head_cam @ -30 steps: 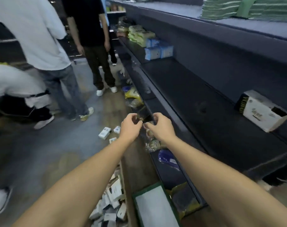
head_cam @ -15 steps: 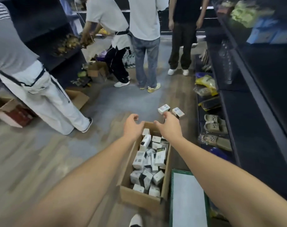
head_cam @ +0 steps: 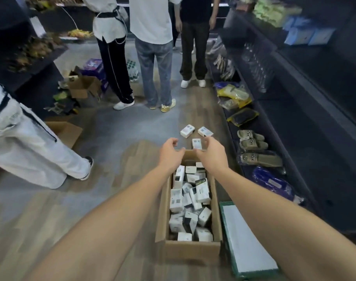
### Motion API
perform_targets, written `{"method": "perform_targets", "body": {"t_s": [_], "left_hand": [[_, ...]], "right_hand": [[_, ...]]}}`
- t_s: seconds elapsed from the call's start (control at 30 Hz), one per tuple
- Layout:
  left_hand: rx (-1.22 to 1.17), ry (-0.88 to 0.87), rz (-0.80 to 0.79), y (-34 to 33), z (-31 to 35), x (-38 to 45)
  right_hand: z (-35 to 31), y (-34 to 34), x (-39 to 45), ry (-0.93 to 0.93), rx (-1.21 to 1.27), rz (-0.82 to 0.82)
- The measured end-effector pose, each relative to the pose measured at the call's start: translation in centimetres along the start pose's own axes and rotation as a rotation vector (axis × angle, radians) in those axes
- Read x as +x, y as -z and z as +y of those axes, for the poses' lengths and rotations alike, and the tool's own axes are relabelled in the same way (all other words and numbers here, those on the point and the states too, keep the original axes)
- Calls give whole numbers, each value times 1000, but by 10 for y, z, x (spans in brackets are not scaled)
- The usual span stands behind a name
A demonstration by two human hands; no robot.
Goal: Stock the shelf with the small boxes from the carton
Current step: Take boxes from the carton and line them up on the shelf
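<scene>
A brown carton (head_cam: 190,251) stands on the floor below me, filled with several small white and black boxes (head_cam: 190,196). Three more small boxes (head_cam: 187,131) lie loose on the floor just beyond it. Both arms stretch out over the carton's far end. My left hand (head_cam: 171,153) hovers there with fingers loosely curled and nothing in it. My right hand (head_cam: 210,153) is beside it, fingers curved and empty, right above one loose box (head_cam: 197,143). The dark shelf (head_cam: 319,126) runs along the right side.
Three people stand in the aisle ahead and a fourth (head_cam: 25,142) bends at the left. Slippers (head_cam: 252,139) and bagged goods fill the bottom shelf on the right. A green-edged white box (head_cam: 248,240) lies right of the carton. Open cartons (head_cam: 83,86) sit at the left.
The view has swung from the shelf down to the aisle floor and the carton. Both hands have come down over the carton's far end and spread slightly apart.
</scene>
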State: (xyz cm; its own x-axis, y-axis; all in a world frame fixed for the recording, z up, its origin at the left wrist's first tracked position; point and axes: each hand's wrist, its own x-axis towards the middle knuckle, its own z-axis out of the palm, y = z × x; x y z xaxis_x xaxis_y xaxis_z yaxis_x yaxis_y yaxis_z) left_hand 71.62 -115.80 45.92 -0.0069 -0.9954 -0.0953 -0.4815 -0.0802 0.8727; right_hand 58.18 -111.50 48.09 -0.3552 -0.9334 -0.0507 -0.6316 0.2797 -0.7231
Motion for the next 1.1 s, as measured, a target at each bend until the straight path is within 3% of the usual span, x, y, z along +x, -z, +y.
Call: {"method": "perform_targets", "body": {"t_s": [0.33, 0.9, 1.1], "left_hand": [[60, -56, -101, 51, -23, 45], [150, -98, -277, 49, -28, 173], [188, -114, -412, 57, -52, 256]], "right_hand": [[-43, -50, -3, -114, 28, 87], [-65, -110, 113, -260, 54, 147], [-82, -156, 155, -402, 95, 274]]}}
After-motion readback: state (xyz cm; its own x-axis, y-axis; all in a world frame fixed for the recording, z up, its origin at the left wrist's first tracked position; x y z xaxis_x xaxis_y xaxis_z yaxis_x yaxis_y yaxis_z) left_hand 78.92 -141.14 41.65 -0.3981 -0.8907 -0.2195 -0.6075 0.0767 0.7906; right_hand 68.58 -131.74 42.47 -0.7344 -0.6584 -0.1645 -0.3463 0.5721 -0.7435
